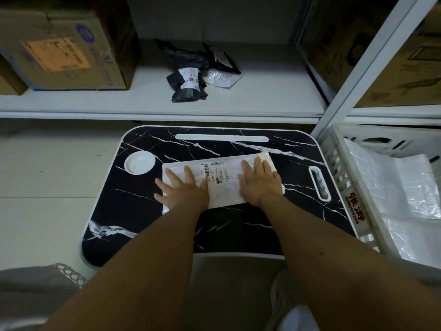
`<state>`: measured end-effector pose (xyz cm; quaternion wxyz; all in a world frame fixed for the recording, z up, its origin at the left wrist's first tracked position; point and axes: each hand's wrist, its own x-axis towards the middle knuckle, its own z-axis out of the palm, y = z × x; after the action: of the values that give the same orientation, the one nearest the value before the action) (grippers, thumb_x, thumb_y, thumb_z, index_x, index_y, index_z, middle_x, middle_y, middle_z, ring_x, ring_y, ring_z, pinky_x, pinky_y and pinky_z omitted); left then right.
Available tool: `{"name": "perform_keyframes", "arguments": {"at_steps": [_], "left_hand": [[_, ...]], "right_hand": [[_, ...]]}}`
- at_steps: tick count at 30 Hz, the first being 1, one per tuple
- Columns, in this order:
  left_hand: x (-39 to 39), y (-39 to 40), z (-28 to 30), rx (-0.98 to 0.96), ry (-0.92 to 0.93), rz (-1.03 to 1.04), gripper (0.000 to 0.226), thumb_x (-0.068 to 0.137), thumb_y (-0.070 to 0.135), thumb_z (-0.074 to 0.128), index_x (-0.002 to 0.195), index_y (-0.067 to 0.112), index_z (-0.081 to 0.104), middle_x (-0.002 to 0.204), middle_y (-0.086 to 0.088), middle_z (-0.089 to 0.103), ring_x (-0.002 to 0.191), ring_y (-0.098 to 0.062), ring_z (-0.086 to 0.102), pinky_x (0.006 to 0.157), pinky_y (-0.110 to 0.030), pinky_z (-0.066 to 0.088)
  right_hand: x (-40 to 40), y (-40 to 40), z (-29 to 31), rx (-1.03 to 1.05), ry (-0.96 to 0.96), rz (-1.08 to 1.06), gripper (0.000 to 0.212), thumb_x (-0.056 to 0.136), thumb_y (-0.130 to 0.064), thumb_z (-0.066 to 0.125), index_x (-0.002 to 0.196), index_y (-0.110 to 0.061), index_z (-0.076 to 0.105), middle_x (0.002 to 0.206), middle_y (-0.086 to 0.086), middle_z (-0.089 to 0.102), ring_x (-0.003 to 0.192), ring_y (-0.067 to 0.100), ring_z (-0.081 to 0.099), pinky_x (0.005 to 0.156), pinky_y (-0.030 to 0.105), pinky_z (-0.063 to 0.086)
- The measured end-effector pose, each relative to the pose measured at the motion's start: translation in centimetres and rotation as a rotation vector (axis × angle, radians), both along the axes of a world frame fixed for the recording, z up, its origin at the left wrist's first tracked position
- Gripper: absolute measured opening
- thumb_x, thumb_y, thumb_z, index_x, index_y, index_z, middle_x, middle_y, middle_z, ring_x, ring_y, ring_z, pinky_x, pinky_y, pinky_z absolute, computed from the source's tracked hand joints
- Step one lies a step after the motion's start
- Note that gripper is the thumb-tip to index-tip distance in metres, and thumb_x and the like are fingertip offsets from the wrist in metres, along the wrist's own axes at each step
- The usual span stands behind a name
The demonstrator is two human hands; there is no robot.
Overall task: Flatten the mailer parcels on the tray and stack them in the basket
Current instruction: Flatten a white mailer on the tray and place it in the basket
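A white mailer parcel (224, 180) lies across the middle of the black marble-patterned tray (167, 225), its printed label facing up. The left hand (183, 189) presses flat on the parcel's left end, fingers straight and spread, some reaching past the edge onto the tray. The right hand (259, 181) lies flat on the right end, fingers straight. Just beside the tray's right edge stands a white basket (346, 187) holding what look like flattened pale mailers (405, 194). Dark crumpled parcels (191, 80) sit on the shelf (262, 99) beyond the tray's far edge.
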<state>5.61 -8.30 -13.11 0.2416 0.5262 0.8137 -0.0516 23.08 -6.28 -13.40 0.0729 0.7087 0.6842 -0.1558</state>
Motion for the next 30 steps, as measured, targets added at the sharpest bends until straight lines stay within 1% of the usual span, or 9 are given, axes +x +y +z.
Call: {"name": "perform_keyframes", "arguments": {"at_steps": [3, 7, 9, 15, 17, 20, 22, 25, 30], "left_hand": [[-1.2, -0.5, 0.6, 0.013, -0.021, 0.097, 0.068, 0.096, 0.057, 0.021, 0.152, 0.025, -0.002, 0.156, -0.022, -0.015, 0.143, -0.044, -0.008, 0.115, -0.053, 0.01], [-2.4, -1.1, 2.0, 0.092, 0.006, 0.143, 0.054, 0.095, 0.028, 0.039, 0.145, 0.019, 0.021, 0.145, -0.024, 0.024, 0.133, -0.036, 0.027, 0.102, -0.045, 0.035], [-2.8, -1.5, 2.8, 0.124, -0.007, 0.155, 0.05, 0.093, 0.024, 0.043, 0.141, 0.022, 0.026, 0.133, -0.02, 0.035, 0.124, -0.034, 0.036, 0.096, -0.043, 0.039], [-3.2, -2.6, 4.1, 0.058, -0.036, 0.259, 0.049, 0.093, 0.021, 0.046, 0.14, 0.016, 0.037, 0.136, -0.019, 0.037, 0.125, -0.034, 0.04, 0.098, -0.043, 0.04], [-3.3, -3.0, 4.6, 0.052, 0.002, 0.262, 0.045, 0.093, 0.019, 0.047, 0.137, 0.01, 0.043, 0.136, -0.017, 0.038, 0.124, -0.033, 0.041, 0.098, -0.041, 0.041], [-3.4, -3.3, 5.4, 0.045, 0.026, 0.26, 0.045, 0.093, 0.019, 0.048, 0.136, 0.006, 0.045, 0.137, -0.017, 0.04, 0.124, -0.032, 0.042, 0.1, -0.04, 0.04], [-3.1, -3.4, 6.4, 0.042, 0.022, 0.233, 0.046, 0.091, 0.019, 0.05, 0.135, 0.005, 0.046, 0.136, -0.018, 0.042, 0.123, -0.033, 0.044, 0.099, -0.04, 0.041], [-1.5, -3.6, 8.0, 0.071, -0.029, 0.189, 0.044, 0.09, 0.02, 0.051, 0.131, 0.004, 0.05, 0.133, -0.018, 0.047, 0.12, -0.034, 0.048, 0.097, -0.04, 0.043], [3.8, -3.3, 12.0, 0.191, -0.066, 0.045, 0.041, 0.091, 0.018, 0.048, 0.129, 0.002, 0.05, 0.136, -0.02, 0.046, 0.123, -0.034, 0.046, 0.097, -0.039, 0.042]], "right_hand": [[0.5, -0.6, 0.8, 0.122, -0.067, -0.038, 0.055, 0.094, -0.03, 0.047, 0.145, -0.025, 0.028, 0.155, 0.012, 0.018, 0.141, 0.031, 0.02, 0.107, 0.05, 0.03], [0.7, -1.1, 2.5, 0.11, 0.048, -0.454, 0.062, 0.089, -0.023, 0.058, 0.143, -0.018, 0.028, 0.148, 0.018, 0.024, 0.134, 0.037, 0.029, 0.104, 0.05, 0.036], [0.4, -1.3, 3.3, 0.064, 0.14, -0.535, 0.06, 0.09, -0.023, 0.059, 0.141, -0.016, 0.029, 0.142, 0.018, 0.032, 0.129, 0.036, 0.036, 0.1, 0.048, 0.039], [0.8, -2.6, 5.1, -0.054, 0.183, -0.552, 0.044, 0.091, -0.021, 0.052, 0.134, -0.01, 0.044, 0.134, 0.018, 0.048, 0.122, 0.035, 0.049, 0.097, 0.043, 0.043], [1.0, -3.1, 6.1, -0.098, 0.231, -0.564, 0.031, 0.091, -0.015, 0.052, 0.12, -0.006, 0.057, 0.123, 0.016, 0.059, 0.112, 0.033, 0.057, 0.091, 0.04, 0.048], [1.1, -3.7, 8.0, -0.115, 0.274, -0.544, 0.013, 0.09, -0.014, 0.053, 0.097, -0.005, 0.06, 0.109, 0.013, 0.064, 0.095, 0.031, 0.061, 0.077, 0.035, 0.049], [1.5, -4.0, 9.6, -0.132, 0.302, -0.5, 0.017, 0.093, -0.012, 0.053, 0.105, -0.003, 0.062, 0.11, 0.013, 0.063, 0.096, 0.029, 0.06, 0.076, 0.032, 0.047], [2.2, -4.3, 12.1, -0.095, 0.429, -0.461, 0.036, 0.093, -0.008, 0.052, 0.128, 0.0, 0.056, 0.13, 0.017, 0.057, 0.121, 0.031, 0.054, 0.095, 0.034, 0.045], [5.6, -5.7, 17.0, 0.063, 0.341, -0.475, 0.036, 0.1, -0.011, 0.042, 0.132, 0.003, 0.05, 0.137, 0.017, 0.052, 0.126, 0.032, 0.05, 0.099, 0.034, 0.041]]}}
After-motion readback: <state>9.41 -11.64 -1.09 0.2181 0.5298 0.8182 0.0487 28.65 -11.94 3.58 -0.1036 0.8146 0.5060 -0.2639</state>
